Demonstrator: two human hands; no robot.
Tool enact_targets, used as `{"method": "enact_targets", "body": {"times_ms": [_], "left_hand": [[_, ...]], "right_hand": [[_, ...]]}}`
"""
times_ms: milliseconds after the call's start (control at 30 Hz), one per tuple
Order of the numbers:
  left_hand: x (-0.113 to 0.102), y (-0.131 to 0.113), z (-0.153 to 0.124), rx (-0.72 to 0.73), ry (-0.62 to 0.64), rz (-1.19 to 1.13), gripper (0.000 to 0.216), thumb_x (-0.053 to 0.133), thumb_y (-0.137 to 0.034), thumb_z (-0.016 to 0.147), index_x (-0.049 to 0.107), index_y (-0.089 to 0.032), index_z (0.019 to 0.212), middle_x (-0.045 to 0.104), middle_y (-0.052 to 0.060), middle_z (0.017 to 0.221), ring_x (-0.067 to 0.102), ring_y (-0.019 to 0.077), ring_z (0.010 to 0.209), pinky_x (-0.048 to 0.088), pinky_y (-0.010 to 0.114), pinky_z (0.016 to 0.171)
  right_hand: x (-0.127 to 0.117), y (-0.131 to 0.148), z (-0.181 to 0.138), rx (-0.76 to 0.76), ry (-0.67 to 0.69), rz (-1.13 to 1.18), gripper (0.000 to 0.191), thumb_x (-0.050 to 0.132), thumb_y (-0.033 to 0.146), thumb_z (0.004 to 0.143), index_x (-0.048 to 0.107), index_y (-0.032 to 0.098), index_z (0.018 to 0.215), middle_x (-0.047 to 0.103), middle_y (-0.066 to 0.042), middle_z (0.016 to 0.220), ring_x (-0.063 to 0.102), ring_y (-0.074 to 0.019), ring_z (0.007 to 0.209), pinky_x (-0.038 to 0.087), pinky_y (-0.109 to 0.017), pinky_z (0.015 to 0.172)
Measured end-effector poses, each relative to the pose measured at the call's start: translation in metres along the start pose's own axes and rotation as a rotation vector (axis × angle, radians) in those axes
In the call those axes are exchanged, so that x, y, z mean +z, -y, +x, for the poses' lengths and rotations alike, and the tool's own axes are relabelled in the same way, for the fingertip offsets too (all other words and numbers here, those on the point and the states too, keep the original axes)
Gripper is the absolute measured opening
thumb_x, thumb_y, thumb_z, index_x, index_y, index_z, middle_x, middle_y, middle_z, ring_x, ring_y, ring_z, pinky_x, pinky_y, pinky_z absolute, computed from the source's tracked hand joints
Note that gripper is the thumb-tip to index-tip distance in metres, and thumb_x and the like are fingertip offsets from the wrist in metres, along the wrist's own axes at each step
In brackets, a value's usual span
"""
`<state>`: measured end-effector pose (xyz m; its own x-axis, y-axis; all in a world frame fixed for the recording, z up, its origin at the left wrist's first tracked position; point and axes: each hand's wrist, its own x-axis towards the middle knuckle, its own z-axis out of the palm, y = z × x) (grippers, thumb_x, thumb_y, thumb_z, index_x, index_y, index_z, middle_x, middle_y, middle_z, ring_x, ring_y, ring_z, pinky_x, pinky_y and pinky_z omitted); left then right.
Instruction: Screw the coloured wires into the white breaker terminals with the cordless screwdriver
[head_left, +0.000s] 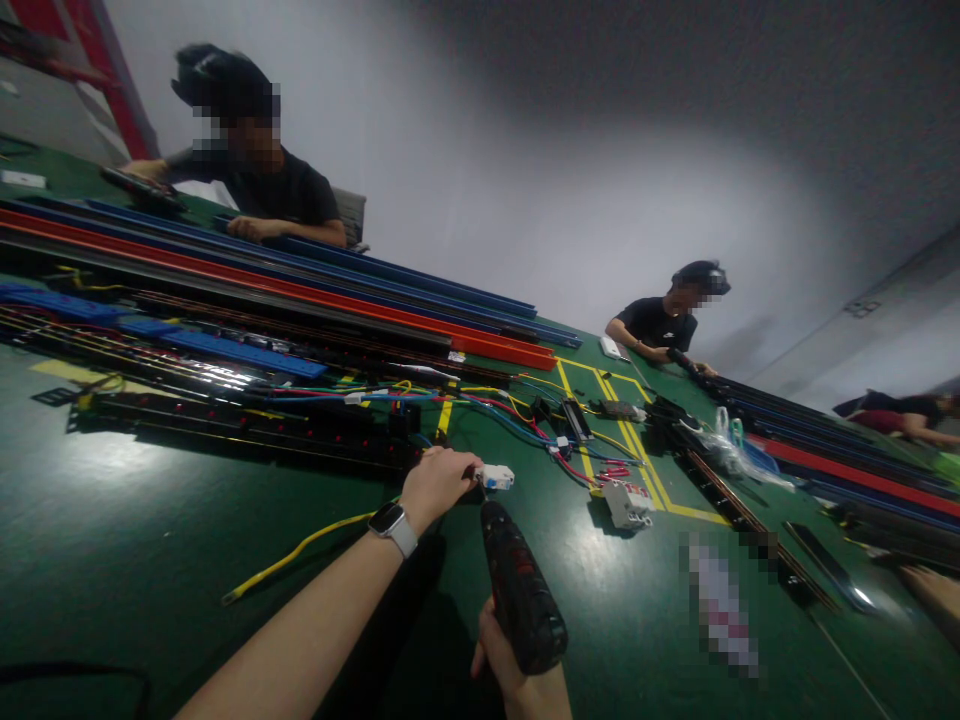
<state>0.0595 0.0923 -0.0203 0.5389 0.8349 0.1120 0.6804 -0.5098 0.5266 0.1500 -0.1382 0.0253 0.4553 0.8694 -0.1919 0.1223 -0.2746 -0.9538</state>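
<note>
My left hand [439,482], with a watch on its wrist, is closed at the right end of a long black strip with red sockets [247,432]. Its fingers pinch a small white block with a blue mark [496,478]. In my right hand [501,650] is a black cordless drill [521,590], gripped by its handle. The drill's tip points at the white block from just below; whether they touch I cannot make out. A yellow wire [300,548] trails left from beneath my left hand.
Loose coloured wires [517,420] lie beyond my hands. To the right stands a white circuit breaker [628,505] on the green table [585,620]. Long orange and blue channels [480,340] run across the back. Co-workers [262,180] sit opposite; another person's hand [930,585] shows at right.
</note>
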Motion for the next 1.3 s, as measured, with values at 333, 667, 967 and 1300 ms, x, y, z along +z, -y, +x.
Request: {"method": "enact_targets", "body": {"times_ms": [333, 667, 967, 1300], "left_hand": [[-0.002, -0.002, -0.002, -0.017, -0.014, 0.012, 0.028, 0.065, -0.038, 0.089, 0.075, -0.039, 0.115, 0.076, 0.003, 0.103, 0.066, 0.0216, 0.105, 0.044, 0.032, 0.100], [-0.008, -0.007, -0.004, -0.016, 0.001, 0.026, 0.029, 0.064, -0.036, 0.089, 0.075, -0.038, 0.116, 0.077, 0.002, 0.107, 0.067, 0.0229, 0.105, 0.045, 0.033, 0.100], [-0.007, -0.006, -0.002, -0.027, 0.014, 0.021, 0.029, 0.066, -0.037, 0.088, 0.075, -0.040, 0.116, 0.076, 0.001, 0.105, 0.066, 0.0222, 0.106, 0.045, 0.032, 0.100], [-0.008, -0.007, -0.003, -0.018, -0.004, 0.039, 0.027, 0.064, -0.038, 0.089, 0.075, -0.041, 0.114, 0.076, 0.001, 0.103, 0.066, 0.0234, 0.104, 0.045, 0.034, 0.099]], "right_hand": [[-0.001, -0.001, 0.002, 0.002, 0.011, -0.007, 0.053, 0.070, 0.072, 0.076, 0.070, 0.019, 0.073, 0.062, -0.002, 0.054, 0.060, -0.0189, 0.053, 0.051, -0.029, 0.058], [-0.002, 0.003, -0.002, 0.011, 0.011, -0.006, 0.058, 0.069, 0.074, 0.076, 0.073, 0.018, 0.087, 0.065, -0.003, 0.057, 0.061, -0.0205, 0.057, 0.051, -0.031, 0.061], [-0.003, -0.002, -0.001, -0.002, 0.073, -0.027, 0.063, 0.067, 0.079, 0.075, 0.068, 0.017, 0.086, 0.062, 0.001, 0.056, 0.059, -0.0172, 0.058, 0.048, -0.029, 0.065], [-0.004, -0.008, 0.001, -0.009, 0.081, -0.053, 0.061, 0.067, 0.077, 0.078, 0.069, 0.017, 0.078, 0.063, 0.000, 0.056, 0.060, -0.0169, 0.058, 0.047, -0.029, 0.066]]}}
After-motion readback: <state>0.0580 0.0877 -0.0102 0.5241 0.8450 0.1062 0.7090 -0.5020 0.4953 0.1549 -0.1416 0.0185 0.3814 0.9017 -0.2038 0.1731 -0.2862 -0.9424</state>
